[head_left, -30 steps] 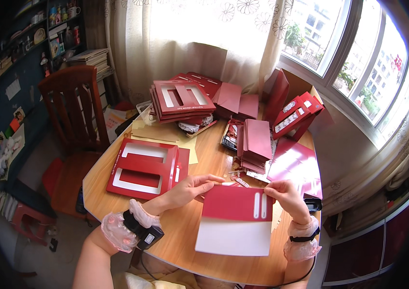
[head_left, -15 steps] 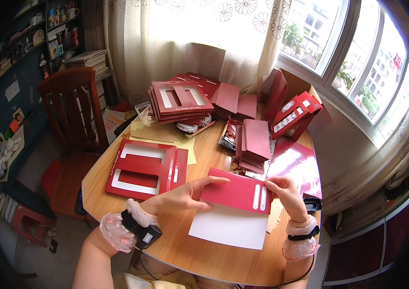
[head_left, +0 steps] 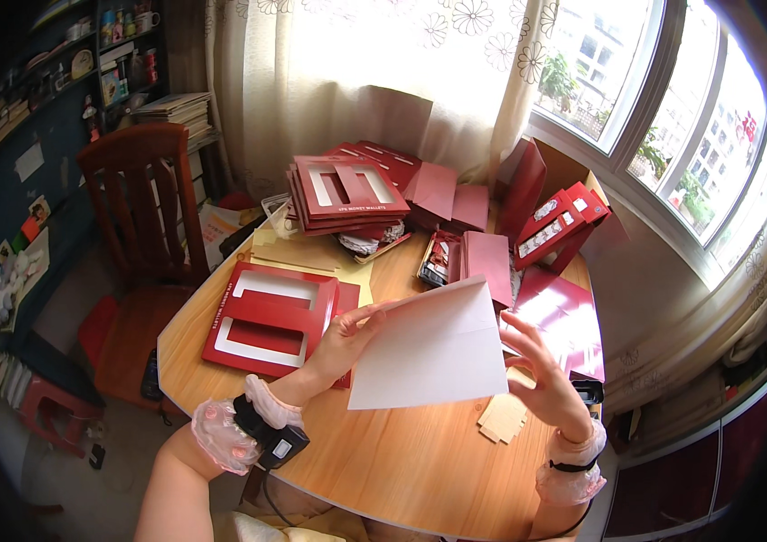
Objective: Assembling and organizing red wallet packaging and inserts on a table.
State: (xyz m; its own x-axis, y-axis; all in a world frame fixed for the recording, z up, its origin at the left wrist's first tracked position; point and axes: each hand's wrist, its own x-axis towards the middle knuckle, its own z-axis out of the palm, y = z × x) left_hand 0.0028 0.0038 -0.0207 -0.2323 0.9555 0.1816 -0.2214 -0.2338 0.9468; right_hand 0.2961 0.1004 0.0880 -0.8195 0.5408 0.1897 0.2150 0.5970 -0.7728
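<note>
A card sheet (head_left: 429,352), its plain white side toward me, is tilted up over the near middle of the table. My left hand (head_left: 345,343) pinches its left edge between thumb and fingers. Just off its right edge, my right hand (head_left: 542,375) has its fingers spread and holds nothing. The sheet's red side is hidden. Left of it lies a red window-cut box blank (head_left: 261,316) with white-edged openings, partly behind my left hand. Below my right hand rests a small tan cardboard piece (head_left: 502,420).
Similar red blanks (head_left: 349,190) are piled at the back. Folded red cards (head_left: 487,256) stand beside a tray of small items. A red box (head_left: 564,221) leans at the right, near a glossy red sheet (head_left: 560,307). A wooden chair (head_left: 144,199) is at the left.
The card has turned and lifted, so its red panel with two white slots is out of sight and white faces me. My right hand has let go and opened.
</note>
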